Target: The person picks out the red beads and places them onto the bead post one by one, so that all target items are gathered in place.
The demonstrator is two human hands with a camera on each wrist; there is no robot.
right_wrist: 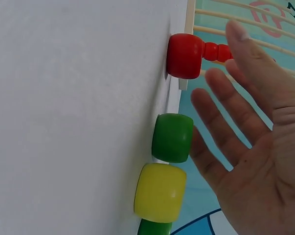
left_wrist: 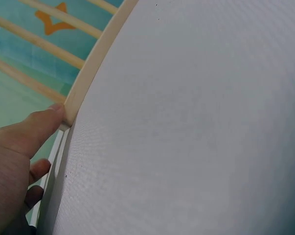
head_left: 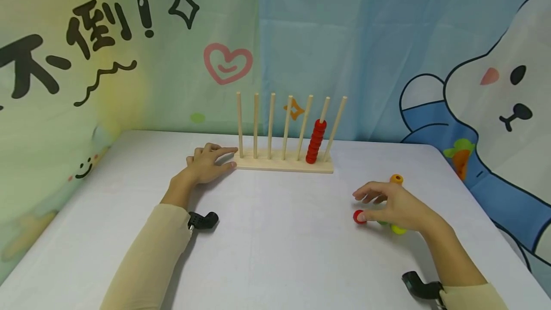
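Note:
A wooden peg rack point(head_left: 280, 165) stands toward the back of the table, its upright pegs in a row. Red beads point(head_left: 316, 142) are stacked on the second peg from the right. My left hand point(head_left: 205, 164) grips the left end of the base, thumb at the front corner and index finger farther back. Over the table at right, my right hand point(head_left: 398, 204) hovers with fingers spread and relaxed. Its thumb overlaps a loose red bead point(right_wrist: 184, 56) in the head view. Along the palm in the right wrist view lie a green bead point(right_wrist: 172, 138) and a yellow bead point(right_wrist: 160, 193).
An orange bead point(head_left: 396, 179) sits just behind the right hand. Another green bead point(right_wrist: 155, 228) shows at the lower edge of the right wrist view. The white table point(head_left: 275, 233) meets a printed cloth backdrop point(head_left: 310, 27) behind the rack.

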